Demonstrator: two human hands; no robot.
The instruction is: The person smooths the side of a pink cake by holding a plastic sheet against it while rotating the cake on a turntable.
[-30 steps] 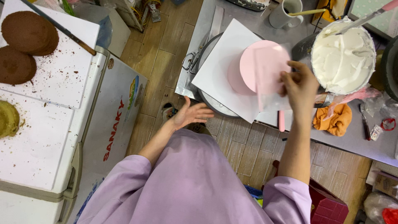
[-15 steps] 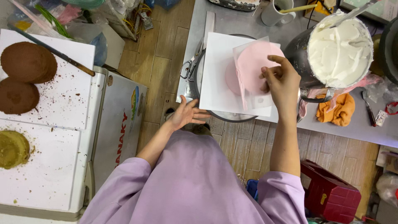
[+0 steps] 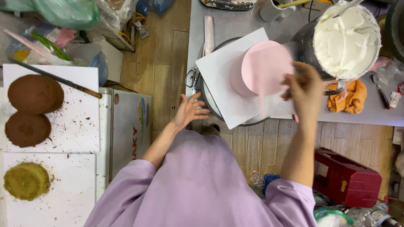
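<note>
A round pink frosted cake [image 3: 263, 67] sits on a white square board [image 3: 221, 80] atop a grey turntable [image 3: 209, 103]. My right hand [image 3: 305, 90], blurred by motion, holds a thin translucent scraper [image 3: 269, 103] at the cake's near right side. My left hand [image 3: 189, 110] has its fingers spread, and the fingertips touch the turntable's left rim. A metal bowl of white cream [image 3: 345, 40] stands just right of the cake.
An orange cloth [image 3: 351, 96] lies below the bowl on the grey counter [image 3: 235, 21]. A mug [image 3: 273, 8] stands at the back. At the left, two chocolate cake layers [image 3: 35, 93] and a yellowish layer [image 3: 26, 180] rest on white boards, with a long knife [image 3: 54, 77]. A red stool [image 3: 347, 180] stands on the wooden floor.
The white board and cake have turned on the turntable. My right hand with the scraper slid from over the cake to its near right side. My left hand stays at the rim.
</note>
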